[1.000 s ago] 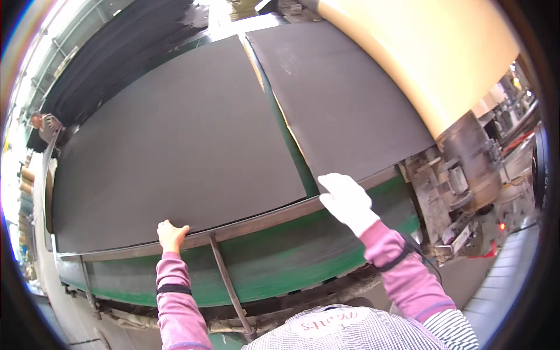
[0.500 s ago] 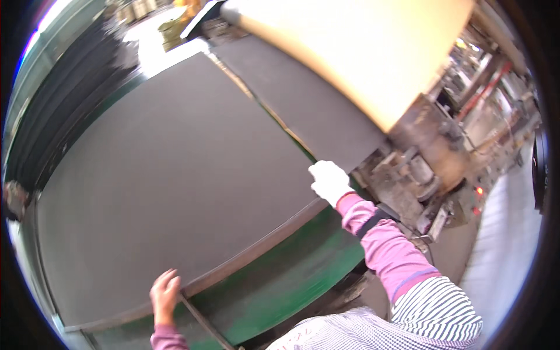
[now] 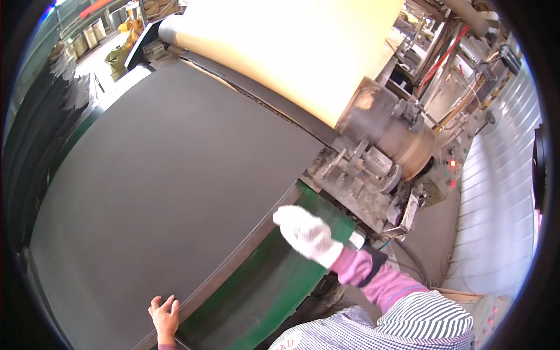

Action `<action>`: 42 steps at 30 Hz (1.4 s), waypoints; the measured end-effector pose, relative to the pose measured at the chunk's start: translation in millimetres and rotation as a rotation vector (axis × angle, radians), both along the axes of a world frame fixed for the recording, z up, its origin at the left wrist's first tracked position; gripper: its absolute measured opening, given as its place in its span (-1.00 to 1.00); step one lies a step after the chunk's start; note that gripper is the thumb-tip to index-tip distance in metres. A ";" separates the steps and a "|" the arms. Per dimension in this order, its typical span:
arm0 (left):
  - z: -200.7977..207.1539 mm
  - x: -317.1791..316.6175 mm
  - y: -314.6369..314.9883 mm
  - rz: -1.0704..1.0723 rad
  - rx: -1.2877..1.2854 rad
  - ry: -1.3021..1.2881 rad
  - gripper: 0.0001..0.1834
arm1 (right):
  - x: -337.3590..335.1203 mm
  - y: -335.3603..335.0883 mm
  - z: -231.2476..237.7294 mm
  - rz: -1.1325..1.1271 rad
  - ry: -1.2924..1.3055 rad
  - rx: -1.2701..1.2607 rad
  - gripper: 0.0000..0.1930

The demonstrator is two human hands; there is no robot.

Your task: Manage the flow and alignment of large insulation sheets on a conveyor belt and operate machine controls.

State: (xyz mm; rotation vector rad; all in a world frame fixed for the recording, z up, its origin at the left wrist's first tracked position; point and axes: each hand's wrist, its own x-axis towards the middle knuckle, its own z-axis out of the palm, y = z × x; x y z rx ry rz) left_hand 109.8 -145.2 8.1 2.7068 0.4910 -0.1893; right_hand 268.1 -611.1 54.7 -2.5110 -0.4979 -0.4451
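Note:
A broad dark grey sheet [image 3: 169, 169] covers the bed in front of me. My left hand [image 3: 165, 318], bare, rests at its near edge, fingers bent and a little apart, with nothing seen in them. My right hand [image 3: 306, 233], in a white knit glove, hovers by the brown edge strip [image 3: 251, 248] above the green belt [image 3: 262, 283]. Its fingers are blurred and partly turned from view, so I cannot tell if they are closed. Across the far end of the sheet runs a narrow gap [image 3: 265, 105], with a big cream-yellow roll [image 3: 280, 46] just beyond it.
Right of the roll are a brown drum [image 3: 388, 128] and a dusty machine bracket [image 3: 373, 169]. A panel with red lights [image 3: 452, 164] stands beside a corrugated wall [image 3: 496, 204]. Dark hanging sheets [image 3: 44, 116] line the left.
The sheet's far edge and gap now lie farther off, close to the roll. My right hand has left the gap and come back toward me. My left hand stays at the near edge.

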 end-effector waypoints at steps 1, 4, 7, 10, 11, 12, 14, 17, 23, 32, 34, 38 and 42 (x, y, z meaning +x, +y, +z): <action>2.4 10.7 -15.1 -0.027 0.007 -0.002 -0.65 | -25.9 -1.0 2.3 0.054 0.045 0.082 -0.76; 4.6 41.3 -58.1 -0.078 0.051 -0.013 -0.59 | -95.9 -2.2 9.0 0.147 0.210 0.277 -0.77; -6.4 63.2 -89.9 -0.148 0.071 -0.045 -0.52 | -148.6 5.7 11.0 0.209 0.299 0.399 -0.74; -20.5 52.4 -65.3 -0.188 -0.434 -0.257 -0.46 | -188.2 11.7 10.8 0.183 0.506 0.277 -0.73; -23.3 39.7 -37.4 -0.125 -0.554 -0.199 -0.46 | -196.7 10.2 8.9 0.167 0.519 0.265 -0.72; -25.1 14.5 -6.8 -0.075 -0.262 -0.198 -0.56 | -205.2 6.3 6.8 0.165 0.522 0.236 -0.70; -27.5 -34.0 61.0 -0.117 0.396 -0.136 -0.70 | -220.5 -16.3 2.1 0.181 0.527 0.074 -0.67; -25.5 -100.4 133.2 0.105 0.289 -0.020 -0.69 | -257.7 -61.5 -5.8 -0.050 1.087 -0.285 -0.46; -35.5 -78.6 104.7 -0.265 0.130 -0.280 -0.72 | -366.8 -107.9 -34.9 -0.316 1.416 -0.621 -0.56; -67.3 -9.6 2.4 -0.333 0.089 -0.503 -0.61 | -424.6 -100.3 -109.0 -0.177 1.427 -0.739 -0.61; -74.3 -15.3 26.6 -0.522 0.286 -0.416 -0.72 | -421.3 -103.3 -110.4 -0.362 1.432 -0.651 -0.61; -66.5 -93.5 139.7 -0.072 0.550 -0.286 -0.80 | -405.7 -103.7 -95.6 -0.393 1.487 -0.614 -0.60; -60.6 -145.7 195.7 0.279 0.150 -0.269 -0.52 | -382.7 -105.8 -79.6 -0.261 1.469 -0.648 -0.58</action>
